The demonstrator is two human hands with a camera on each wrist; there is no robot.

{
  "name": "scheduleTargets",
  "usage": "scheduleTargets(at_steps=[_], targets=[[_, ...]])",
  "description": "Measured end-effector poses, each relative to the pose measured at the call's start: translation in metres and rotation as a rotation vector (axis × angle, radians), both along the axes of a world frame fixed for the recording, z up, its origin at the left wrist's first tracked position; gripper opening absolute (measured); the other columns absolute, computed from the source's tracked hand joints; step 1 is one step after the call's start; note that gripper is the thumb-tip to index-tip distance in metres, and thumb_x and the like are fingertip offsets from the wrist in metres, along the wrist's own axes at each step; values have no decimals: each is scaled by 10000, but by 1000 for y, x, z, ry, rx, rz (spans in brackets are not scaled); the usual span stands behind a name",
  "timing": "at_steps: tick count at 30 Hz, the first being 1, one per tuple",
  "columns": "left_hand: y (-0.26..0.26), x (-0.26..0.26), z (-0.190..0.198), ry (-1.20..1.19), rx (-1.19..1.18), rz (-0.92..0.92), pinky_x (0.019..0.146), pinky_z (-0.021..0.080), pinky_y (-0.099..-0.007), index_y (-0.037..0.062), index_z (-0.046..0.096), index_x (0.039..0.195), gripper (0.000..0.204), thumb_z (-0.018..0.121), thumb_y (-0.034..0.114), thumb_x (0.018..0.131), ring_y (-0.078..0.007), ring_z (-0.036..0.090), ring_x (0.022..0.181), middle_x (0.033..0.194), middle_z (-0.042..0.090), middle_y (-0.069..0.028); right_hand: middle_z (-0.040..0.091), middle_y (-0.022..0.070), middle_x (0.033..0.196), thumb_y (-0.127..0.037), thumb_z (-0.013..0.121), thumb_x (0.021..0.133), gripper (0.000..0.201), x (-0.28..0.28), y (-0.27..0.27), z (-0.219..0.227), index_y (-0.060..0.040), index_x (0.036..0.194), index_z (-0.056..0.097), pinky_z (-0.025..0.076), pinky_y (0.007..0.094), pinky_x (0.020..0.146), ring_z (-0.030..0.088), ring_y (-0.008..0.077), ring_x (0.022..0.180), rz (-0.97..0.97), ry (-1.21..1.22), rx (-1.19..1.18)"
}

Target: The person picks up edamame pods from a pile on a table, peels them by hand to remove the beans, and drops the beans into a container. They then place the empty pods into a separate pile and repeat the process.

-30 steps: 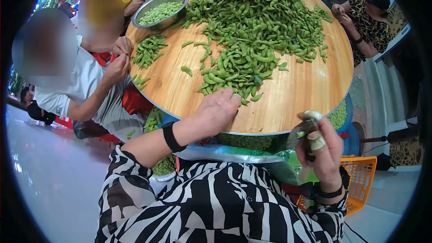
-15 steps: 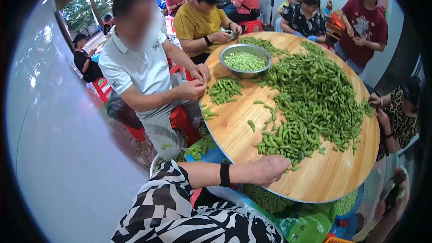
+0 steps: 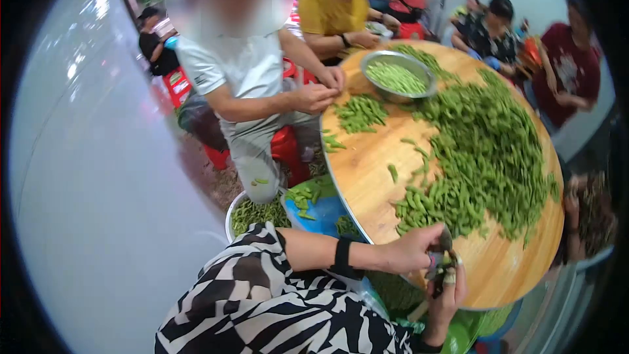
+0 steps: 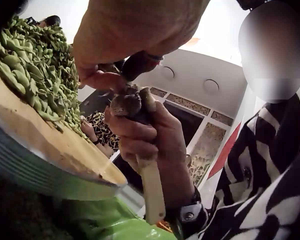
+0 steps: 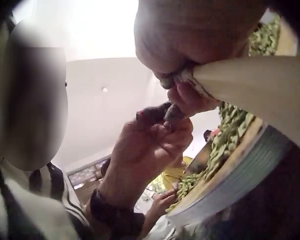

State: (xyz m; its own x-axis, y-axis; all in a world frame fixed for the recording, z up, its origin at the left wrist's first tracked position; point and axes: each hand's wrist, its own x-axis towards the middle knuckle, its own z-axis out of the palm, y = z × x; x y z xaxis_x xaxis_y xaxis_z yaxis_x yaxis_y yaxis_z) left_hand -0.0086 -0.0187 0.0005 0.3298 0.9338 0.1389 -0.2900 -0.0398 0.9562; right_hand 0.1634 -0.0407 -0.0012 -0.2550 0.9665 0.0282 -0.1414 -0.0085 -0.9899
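In the head view my left hand [image 3: 409, 250] meets my right hand [image 3: 449, 294] over the near edge of the round wooden table [image 3: 373, 203]. My right hand grips a pale-handled tool, its handle [image 4: 152, 192] jutting below the fist in the left wrist view and large [image 5: 255, 82] in the right wrist view. Curled fingers of my left hand [image 5: 145, 150] pinch at a small green pod [image 3: 447, 263], mostly hidden between the hands. Dark covers are on some left fingertips [image 5: 152, 115]. Behind lies a heap of green pods [image 3: 488, 151].
A metal bowl [image 3: 427, 87] of shelled beans stands at the table's far left, near a small pod pile [image 3: 362, 113]. A person in a white shirt [image 3: 246, 69] sits at the left. Below the edge are a white tub [image 3: 229, 223] and a green bag [image 3: 462, 331].
My left hand has left the edge of the pod heap and come up against my right hand. The right hand has come in from the far right. The head view has swung left.
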Motion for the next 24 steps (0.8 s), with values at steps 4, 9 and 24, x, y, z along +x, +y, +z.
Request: scheduleTargets(at_steps=[4, 9, 24], targets=[[-7, -3, -12, 126, -62, -24, 787, 482, -273, 40, 459, 1115, 283, 596, 19, 867, -128, 575, 946, 1017, 604, -57, 503, 12, 729, -186, 401, 979, 413, -4, -23, -18, 7, 1340, 457, 321, 203, 419, 409, 75, 463, -42, 153, -121], [-13, 3, -5, 87, -172, -53, 798, 496, -270, 40, 436, 1153, 325, 605, 0, 878, -129, 593, 956, 1075, 609, -75, 529, 40, 813, -135, 362, 997, 421, 3, -32, -9, 21, 1389, 381, 339, 193, 435, 427, 73, 489, 31, 195, -135], [-5, 25, -15, 30, -24, -2, 906, 465, -285, 25, 430, 1179, 372, 602, -60, 859, -156, 580, 1035, 1082, 566, -60, 461, -42, 688, -68, 424, 974, 385, 17, -26, -14, 0, 1351, 460, 310, 168, 436, 402, 28, 498, -47, 247, -168]])
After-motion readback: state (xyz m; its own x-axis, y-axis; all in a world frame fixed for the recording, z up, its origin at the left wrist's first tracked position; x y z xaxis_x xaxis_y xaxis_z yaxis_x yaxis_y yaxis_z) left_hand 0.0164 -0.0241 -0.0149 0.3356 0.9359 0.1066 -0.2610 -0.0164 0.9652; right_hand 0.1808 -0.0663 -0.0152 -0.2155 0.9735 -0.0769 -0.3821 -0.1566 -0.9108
